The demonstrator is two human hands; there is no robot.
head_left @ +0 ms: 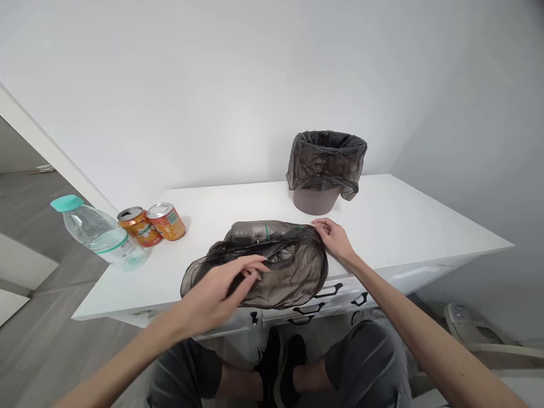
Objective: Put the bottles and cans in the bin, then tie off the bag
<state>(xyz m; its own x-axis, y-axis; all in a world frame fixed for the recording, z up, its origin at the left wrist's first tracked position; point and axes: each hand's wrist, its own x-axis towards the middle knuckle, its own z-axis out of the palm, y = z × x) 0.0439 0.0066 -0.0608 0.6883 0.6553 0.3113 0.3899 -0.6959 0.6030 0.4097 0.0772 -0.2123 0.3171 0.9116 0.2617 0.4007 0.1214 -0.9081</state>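
A dark see-through garbage bag [293,277] lies spread at the front of the white cabinet top, its lower part hanging over the edge. Inside it, a bottle with a green stripe [254,231] shows dimly, lying on its side. My left hand [221,289] hovers at the bag's mouth, fingers curved and thumb apart, gripping nothing that I can see. At the bag's right end, my right hand [335,238] pinches the plastic between thumb and fingers.
A bin [317,201] lined with another dark bag stands by the wall. Two orange drink cans [166,222] and a clear bottle with a turquoise cap [102,235] stand on the left. Drawers with black handles [309,309] are below, above my legs.
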